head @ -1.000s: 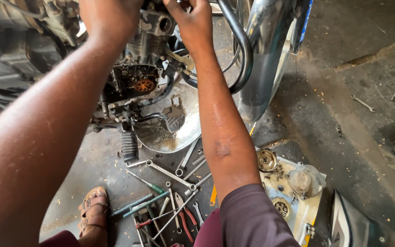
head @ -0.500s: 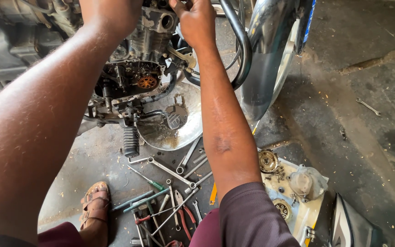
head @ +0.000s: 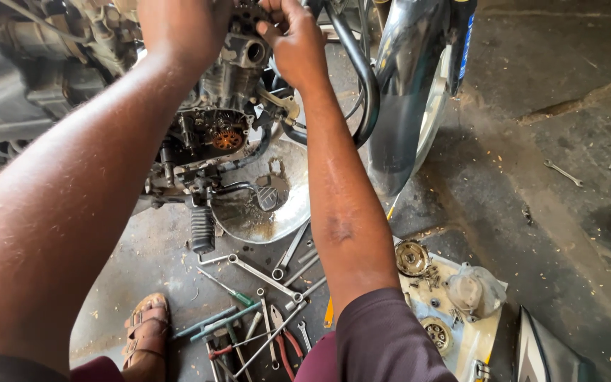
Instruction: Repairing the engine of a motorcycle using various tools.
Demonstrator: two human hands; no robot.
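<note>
Tight at the far edge: both hands up on the motorcycle engine (head: 213, 120), hemmed in by the black frame tube (head: 362, 78) on the right and the front fender (head: 408, 92) just beyond it. Open concrete floor (head: 532, 212) far right. Left hand (head: 182, 25) sits on the engine top, mostly cut by the frame edge, grip can't be told. Right hand (head: 295, 42) is curled closed on an engine part just beside the left one. Below the engine: one round metal pan (head: 277, 212), one footpeg (head: 201, 230). Near side: scattered wrenches (head: 263, 276), one red-handled pliers (head: 284, 343), one sandalled foot (head: 144, 332), one lone spanner (head: 562, 172) far right.
</note>
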